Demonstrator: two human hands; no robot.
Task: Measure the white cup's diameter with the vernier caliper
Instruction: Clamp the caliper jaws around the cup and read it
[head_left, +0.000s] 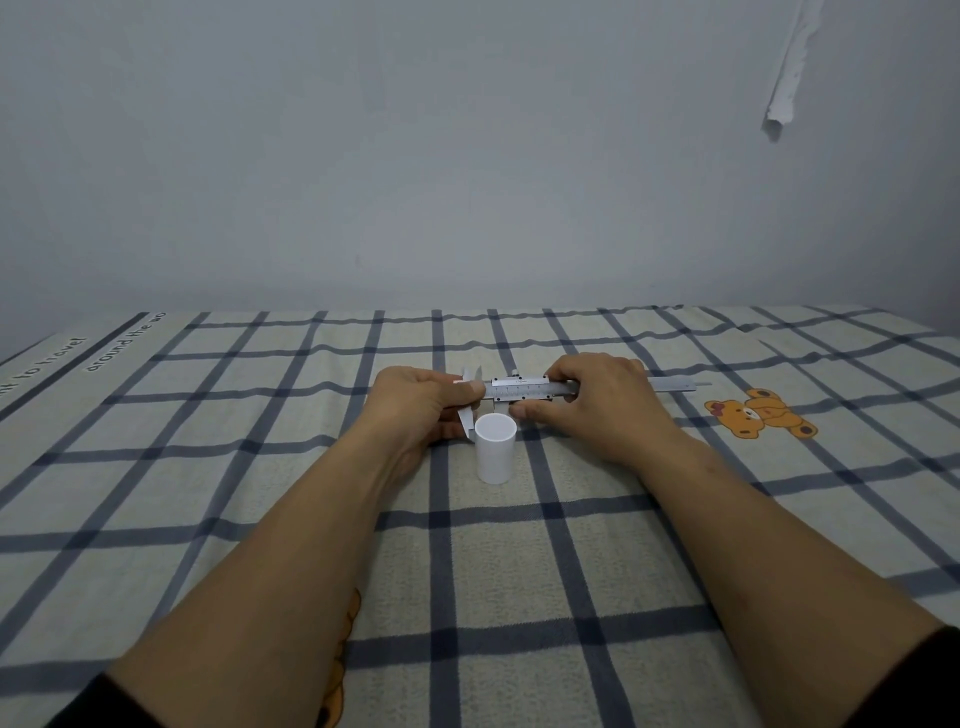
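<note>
Together, left hand and right hand, fingers closed on vernier caliper, just behind upright white cup, checked cloth.

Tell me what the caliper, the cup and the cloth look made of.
Caliper: metal, likely steel; grey brushed sheen, engraved scale. White cup: probably matte plastic, possibly paper; uniform, no gloss. Checked cloth: woven fabric; visible weave and wrinkles.
</note>
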